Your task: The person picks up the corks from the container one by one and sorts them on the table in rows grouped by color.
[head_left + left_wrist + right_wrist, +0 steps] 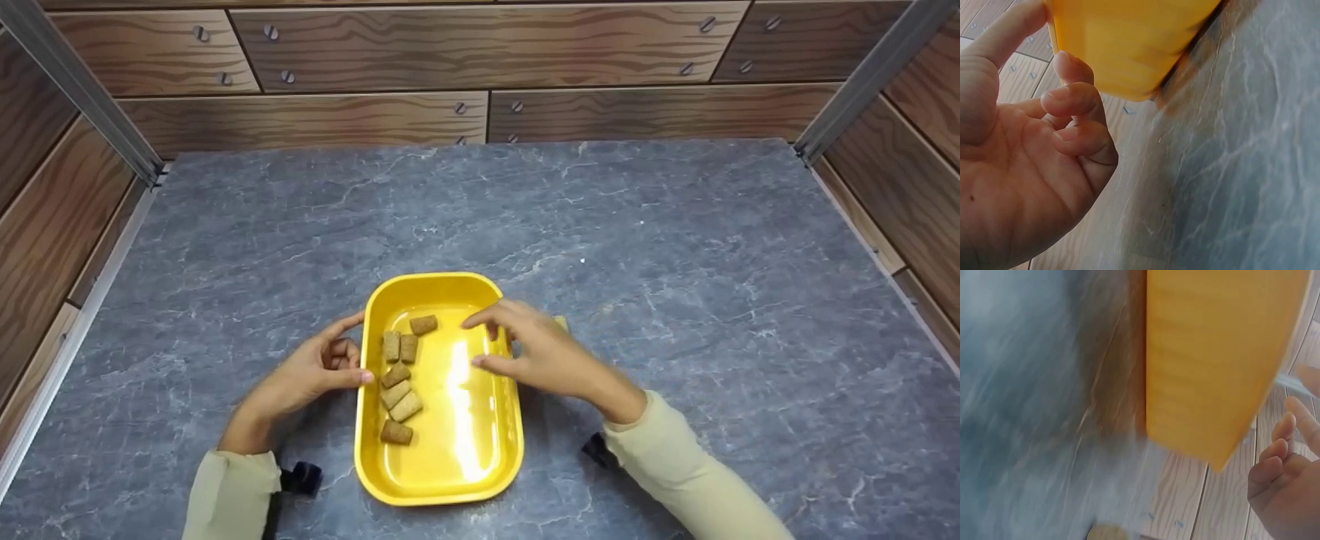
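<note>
A yellow plastic tray (437, 498) with rounded corners sits lengthwise before me. Several short brown corks (406, 406) lie inside along its left half, in a rough line, some side by side. My left hand (319, 367) grips the tray's left wall, thumb over the rim and the other fingers at the outside; in the left wrist view those fingers (1081, 104) curl by the yellow wall. Over the tray's right rim hovers my right hand (529, 345), thumb and index finger spread apart above the inside, with nothing between them.
A small tan piece (561, 323) shows on the table just beyond my right hand, partly hidden by it. The grey marbled tabletop (300, 210) is bounded by wood-patterned panels (487, 49) at the back and sides. Two tiny white specks lie right of centre.
</note>
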Motion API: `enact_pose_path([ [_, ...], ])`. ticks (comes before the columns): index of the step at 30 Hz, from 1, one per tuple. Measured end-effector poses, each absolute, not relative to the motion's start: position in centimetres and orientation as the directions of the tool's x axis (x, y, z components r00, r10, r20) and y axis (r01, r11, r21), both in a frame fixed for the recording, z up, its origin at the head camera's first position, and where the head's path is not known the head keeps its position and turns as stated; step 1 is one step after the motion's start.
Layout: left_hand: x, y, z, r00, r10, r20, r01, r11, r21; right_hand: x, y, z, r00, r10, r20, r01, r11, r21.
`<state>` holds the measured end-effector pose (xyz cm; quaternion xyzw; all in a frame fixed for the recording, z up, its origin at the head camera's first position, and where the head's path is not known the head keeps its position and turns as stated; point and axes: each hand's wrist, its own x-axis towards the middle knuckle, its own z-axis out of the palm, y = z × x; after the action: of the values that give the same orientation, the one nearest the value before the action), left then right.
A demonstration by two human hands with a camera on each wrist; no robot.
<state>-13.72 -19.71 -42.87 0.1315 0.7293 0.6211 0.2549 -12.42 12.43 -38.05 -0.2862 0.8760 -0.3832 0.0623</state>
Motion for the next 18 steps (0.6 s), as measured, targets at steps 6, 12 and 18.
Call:
enact_pose_path([
  [6,-13.7,-19.7,-42.8,-0.826,0.524,-0.208,-0.142,0.162,0.976,-12.2,10.3,-37.9,-0.744,-0.661,0.098,-0.533,0.499,-0.683],
  [12,-13.8,-19.7,-42.8,-0.825,0.524,-0.211,-0.143,0.168,0.975,-12.2,8.6,-37.8,-0.670,-0.741,0.044,-0.571,0.477,-0.668],
  [18,-13.7,-19.6,-42.9,-0.838,0.504,-0.211,-0.137,0.181,0.974,-12.2,7.3,-38.0,-0.620,-0.784,-0.021,-0.572,0.470,-0.672],
])
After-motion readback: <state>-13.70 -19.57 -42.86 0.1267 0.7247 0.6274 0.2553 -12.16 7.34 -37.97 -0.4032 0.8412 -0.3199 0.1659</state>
